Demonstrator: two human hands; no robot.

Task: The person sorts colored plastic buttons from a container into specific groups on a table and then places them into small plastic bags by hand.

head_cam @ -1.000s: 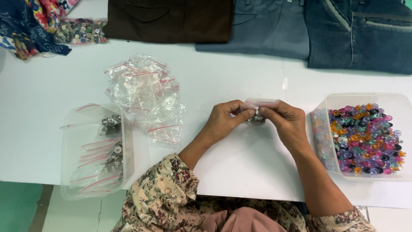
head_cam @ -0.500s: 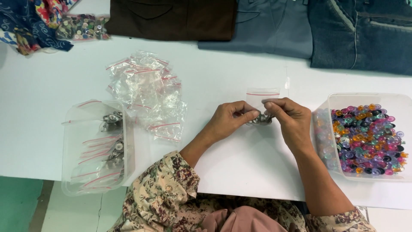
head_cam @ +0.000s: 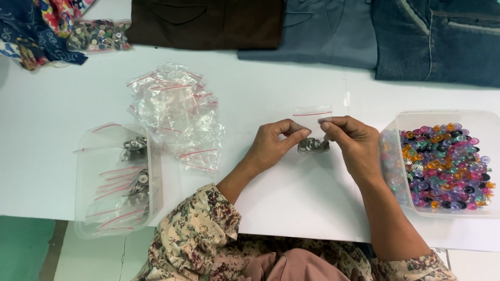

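Bag (head_cam: 312,120), small clear zip type left of the button tub (head_cam: 487,120), pinched at its seal by left hand (head_cam: 273,147) and right hand (head_cam: 353,143); film likely limp and slippery, bottom-heavy with metal buttons (head_cam: 313,145).

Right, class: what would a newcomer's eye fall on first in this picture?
Probably the clear tub of bright multicoloured buttons at the right edge of the white table. Next, mid-table, the left hand and right hand pinching a small clear zip bag of metal pieces. A heap of empty bags lies left of them.
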